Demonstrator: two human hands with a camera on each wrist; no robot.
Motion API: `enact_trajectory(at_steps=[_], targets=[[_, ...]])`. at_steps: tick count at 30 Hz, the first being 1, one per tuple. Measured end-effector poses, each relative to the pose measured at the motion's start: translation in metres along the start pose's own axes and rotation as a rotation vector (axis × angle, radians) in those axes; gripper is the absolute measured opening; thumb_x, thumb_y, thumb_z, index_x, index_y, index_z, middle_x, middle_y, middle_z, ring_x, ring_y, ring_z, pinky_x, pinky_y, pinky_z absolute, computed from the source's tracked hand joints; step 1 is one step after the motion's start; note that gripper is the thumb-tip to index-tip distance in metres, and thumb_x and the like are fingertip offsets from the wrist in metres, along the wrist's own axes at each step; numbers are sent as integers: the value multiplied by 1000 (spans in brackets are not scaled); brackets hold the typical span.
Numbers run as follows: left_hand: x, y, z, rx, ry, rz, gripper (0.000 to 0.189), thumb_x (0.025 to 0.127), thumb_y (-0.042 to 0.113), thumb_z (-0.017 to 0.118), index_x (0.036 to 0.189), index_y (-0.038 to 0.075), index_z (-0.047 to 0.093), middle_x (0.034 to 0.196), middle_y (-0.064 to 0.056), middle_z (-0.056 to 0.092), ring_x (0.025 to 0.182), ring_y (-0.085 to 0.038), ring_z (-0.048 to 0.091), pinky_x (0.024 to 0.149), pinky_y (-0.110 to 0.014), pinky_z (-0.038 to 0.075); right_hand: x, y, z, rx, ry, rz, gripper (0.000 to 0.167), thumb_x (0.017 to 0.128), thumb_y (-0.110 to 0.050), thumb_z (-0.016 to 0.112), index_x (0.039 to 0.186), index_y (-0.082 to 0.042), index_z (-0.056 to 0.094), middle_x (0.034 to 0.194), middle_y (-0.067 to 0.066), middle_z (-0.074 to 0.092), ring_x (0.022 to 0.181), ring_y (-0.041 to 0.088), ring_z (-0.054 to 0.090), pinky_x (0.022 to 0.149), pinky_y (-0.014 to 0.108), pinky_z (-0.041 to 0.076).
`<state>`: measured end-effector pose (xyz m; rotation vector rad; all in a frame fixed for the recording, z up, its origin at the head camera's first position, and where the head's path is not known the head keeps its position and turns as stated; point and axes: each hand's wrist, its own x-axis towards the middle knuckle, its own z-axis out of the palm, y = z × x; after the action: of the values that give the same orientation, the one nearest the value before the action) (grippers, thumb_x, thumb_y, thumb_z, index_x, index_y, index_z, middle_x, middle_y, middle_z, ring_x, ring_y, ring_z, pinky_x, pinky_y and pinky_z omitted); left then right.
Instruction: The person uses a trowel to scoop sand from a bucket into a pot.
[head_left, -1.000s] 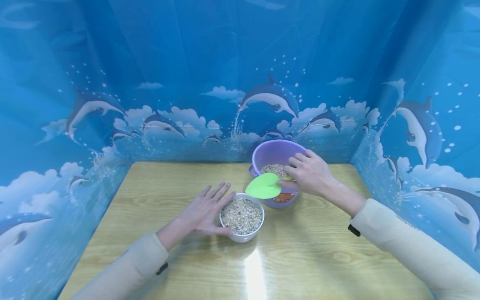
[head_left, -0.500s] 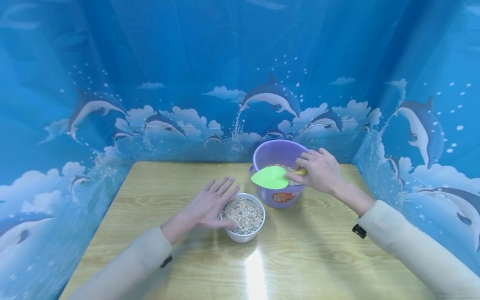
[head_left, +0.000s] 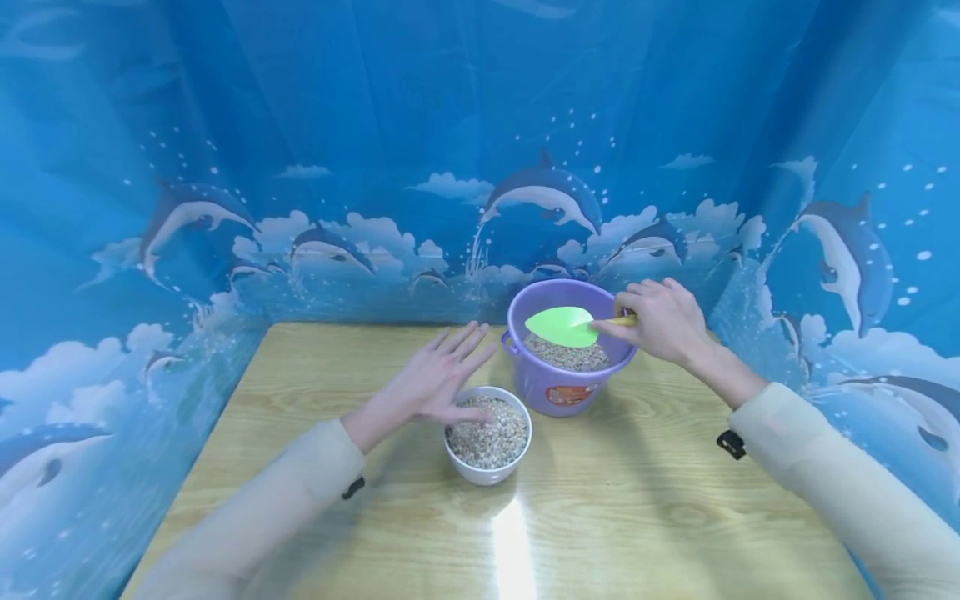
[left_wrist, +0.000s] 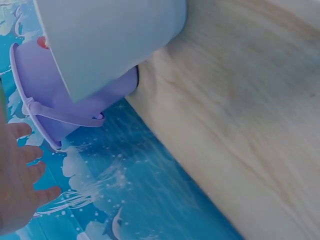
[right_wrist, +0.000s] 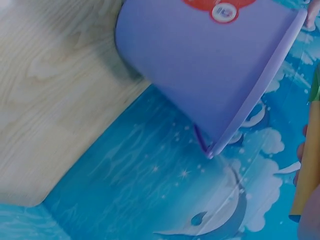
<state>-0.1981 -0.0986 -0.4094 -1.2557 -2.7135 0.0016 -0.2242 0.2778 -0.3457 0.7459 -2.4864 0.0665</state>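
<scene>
A green toy shovel [head_left: 561, 326] with a yellow handle [right_wrist: 306, 160] is gripped by my right hand [head_left: 663, 320]. Its blade hangs over the mouth of a purple bucket [head_left: 551, 385], which has small gravel [head_left: 573, 354] inside. In front of the bucket, slightly to its left, stands a white bowl [head_left: 483, 475] filled with similar gravel [head_left: 495, 442]. My left hand [head_left: 438, 375] is held over the bowl's left side, fingers spread and straight, thumb above the gravel. In the left wrist view its fingers [left_wrist: 31, 154] show with nothing between them, near the bucket [left_wrist: 65, 90].
The wooden table [head_left: 645, 500] has its back edge against a blue dolphin-print curtain [head_left: 360, 167], which also rises at both sides. A purple handle [left_wrist: 65, 117] hangs at the bucket's side.
My right hand has carried the shovel back and to the right, from beside the bowl to over the bucket. My left hand has lifted off the bowl's rim and shifted slightly forward and right.
</scene>
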Motion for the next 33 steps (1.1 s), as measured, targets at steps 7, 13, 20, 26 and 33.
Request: enact_trajectory(at_steps=[7, 13, 20, 26, 33], targets=[[21, -1, -9, -10, -7, -21, 116, 87, 97, 25, 170, 15, 21, 176, -17, 16, 165, -37, 21, 133, -61, 22, 6, 18, 3, -41, -166, 99, 42, 85, -58, 82, 86, -16, 77, 78, 2, 73, 67, 17, 55, 62, 27, 32], [37, 0, -12, -12, -53, -59, 109, 90, 86, 49, 170, 18, 21, 177, -13, 10, 167, -33, 14, 135, -58, 17, 10, 28, 8, -56, -242, 120, 45, 88, -60, 78, 91, -15, 77, 84, 4, 75, 72, 20, 60, 65, 31, 38], [54, 0, -9, -40, -79, -80, 108, 92, 86, 45, 171, 18, 17, 178, -12, 6, 167, -32, 10, 136, -58, 16, 15, 34, 19, -80, -311, 109, 46, 90, -61, 76, 94, -15, 78, 84, 3, 74, 73, 19, 59, 67, 33, 40], [67, -1, -5, -29, -80, -76, 108, 93, 85, 44, 170, 15, 17, 179, -14, 9, 167, -34, 13, 135, -59, 21, 19, 36, 31, -124, -349, 57, 46, 90, -60, 76, 94, -14, 77, 79, 0, 68, 71, 17, 55, 68, 33, 41], [78, -3, -1, -20, -85, -101, 106, 94, 84, 45, 170, 15, 19, 179, -16, 15, 167, -34, 15, 135, -59, 20, 24, 38, 42, -155, -378, -4, 44, 90, -60, 77, 87, -16, 76, 76, -1, 64, 70, 18, 51, 68, 32, 37]])
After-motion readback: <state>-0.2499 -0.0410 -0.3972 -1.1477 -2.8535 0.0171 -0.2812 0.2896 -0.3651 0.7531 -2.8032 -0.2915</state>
